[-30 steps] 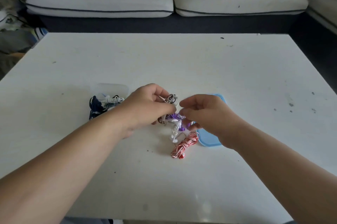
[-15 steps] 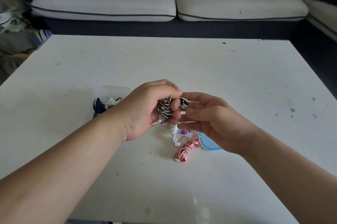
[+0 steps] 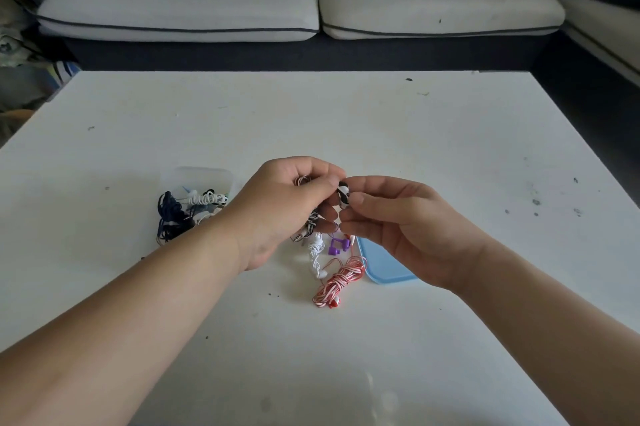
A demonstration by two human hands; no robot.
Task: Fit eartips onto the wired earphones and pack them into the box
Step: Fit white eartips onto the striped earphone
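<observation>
My left hand [image 3: 284,207] grips a coiled black-and-white striped earphone bundle [image 3: 311,219] above the table. Its thumb and fingers pinch one earbud [image 3: 343,195] at the top. My right hand [image 3: 405,224] meets it from the right, fingertips on the same earbud. Whether an eartip sits between my fingers is hidden. Below lie a red-and-white earphone coil [image 3: 341,281], a white earphone [image 3: 316,254] and a purple earphone [image 3: 337,245]. A clear box [image 3: 194,176] at the left holds dark blue and white earphones [image 3: 183,209].
A light blue lid [image 3: 384,266] lies flat under my right wrist. The white table [image 3: 381,127] has small dark specks. A pale sofa [image 3: 298,6] with a striped cushion and a black bag stands beyond the far edge.
Both hands have lifted the striped bundle off the pile toward me. My right fingers have closed in on the earbud at the top of the bundle.
</observation>
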